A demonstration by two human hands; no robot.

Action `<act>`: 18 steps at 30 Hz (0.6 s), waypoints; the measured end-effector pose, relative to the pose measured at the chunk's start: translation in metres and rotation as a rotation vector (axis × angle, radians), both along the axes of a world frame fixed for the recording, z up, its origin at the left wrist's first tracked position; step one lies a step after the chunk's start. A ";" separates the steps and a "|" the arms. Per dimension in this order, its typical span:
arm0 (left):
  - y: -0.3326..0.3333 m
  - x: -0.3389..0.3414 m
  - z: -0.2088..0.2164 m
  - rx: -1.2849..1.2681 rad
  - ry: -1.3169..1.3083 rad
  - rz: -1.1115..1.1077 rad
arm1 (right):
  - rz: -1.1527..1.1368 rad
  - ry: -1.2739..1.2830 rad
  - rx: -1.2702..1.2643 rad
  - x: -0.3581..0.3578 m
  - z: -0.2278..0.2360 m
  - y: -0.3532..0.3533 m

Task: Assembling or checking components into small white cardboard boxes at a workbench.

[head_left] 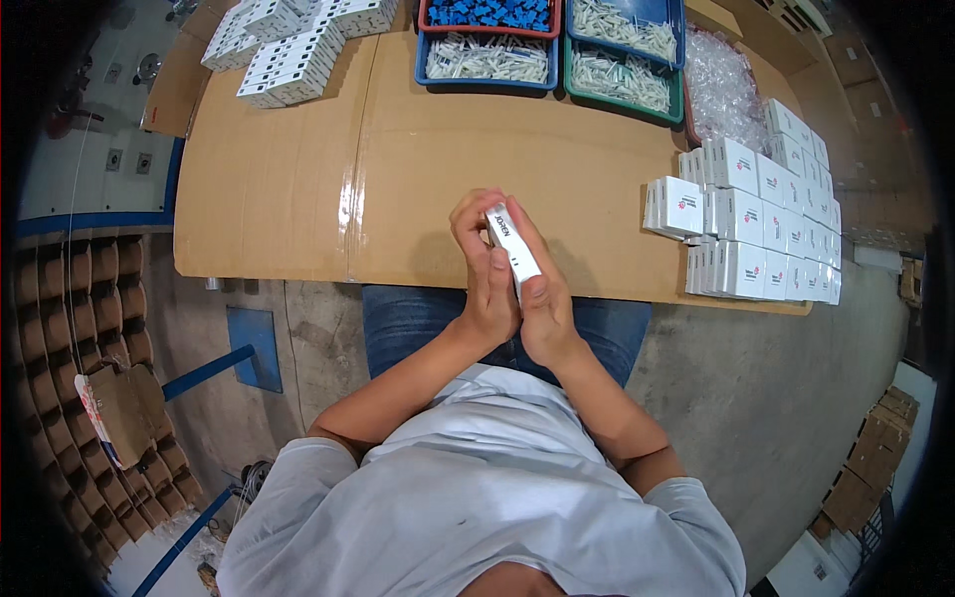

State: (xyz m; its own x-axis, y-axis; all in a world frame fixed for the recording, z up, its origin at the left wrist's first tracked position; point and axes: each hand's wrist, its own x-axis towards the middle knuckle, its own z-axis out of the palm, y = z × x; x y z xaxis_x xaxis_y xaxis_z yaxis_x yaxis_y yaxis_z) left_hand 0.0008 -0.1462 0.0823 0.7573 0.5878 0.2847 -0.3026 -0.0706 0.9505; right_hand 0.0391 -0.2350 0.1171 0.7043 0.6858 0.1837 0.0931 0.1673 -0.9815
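Observation:
Between my two hands, just over the near edge of the cardboard-covered table, is a small white box with dark print on its narrow side. My left hand wraps its left side, thumb along the box and fingers curled over the far end. On the other side my right hand presses against it, thumb at the near end. The box is tilted, its far end leaning left. My fingers and palms hide its broad faces.
Stacked white boxes stand at the table's right. More boxes are piled far left. Trays along the back hold blue pieces and white pieces; a green tray holds more. Clear plastic packets fill a bin beside them.

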 end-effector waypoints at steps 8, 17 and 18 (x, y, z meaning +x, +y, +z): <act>0.000 0.003 0.019 0.021 -0.022 0.005 | -0.044 -0.015 0.034 -0.010 -0.006 0.005; 0.006 -0.005 0.052 -0.836 0.344 -0.336 | -0.147 -0.404 -0.022 0.029 -0.007 -0.012; 0.010 -0.006 0.056 -0.905 0.427 -0.441 | -0.136 -0.327 -0.024 0.029 -0.007 -0.014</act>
State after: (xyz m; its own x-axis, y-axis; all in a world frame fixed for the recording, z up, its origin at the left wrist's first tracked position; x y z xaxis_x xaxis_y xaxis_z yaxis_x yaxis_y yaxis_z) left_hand -0.0048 -0.1359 0.1386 0.8862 0.1001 -0.4523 0.2369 0.7410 0.6283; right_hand 0.0682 -0.2490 0.1100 0.6957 0.5967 0.3998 0.4232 0.1092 -0.8994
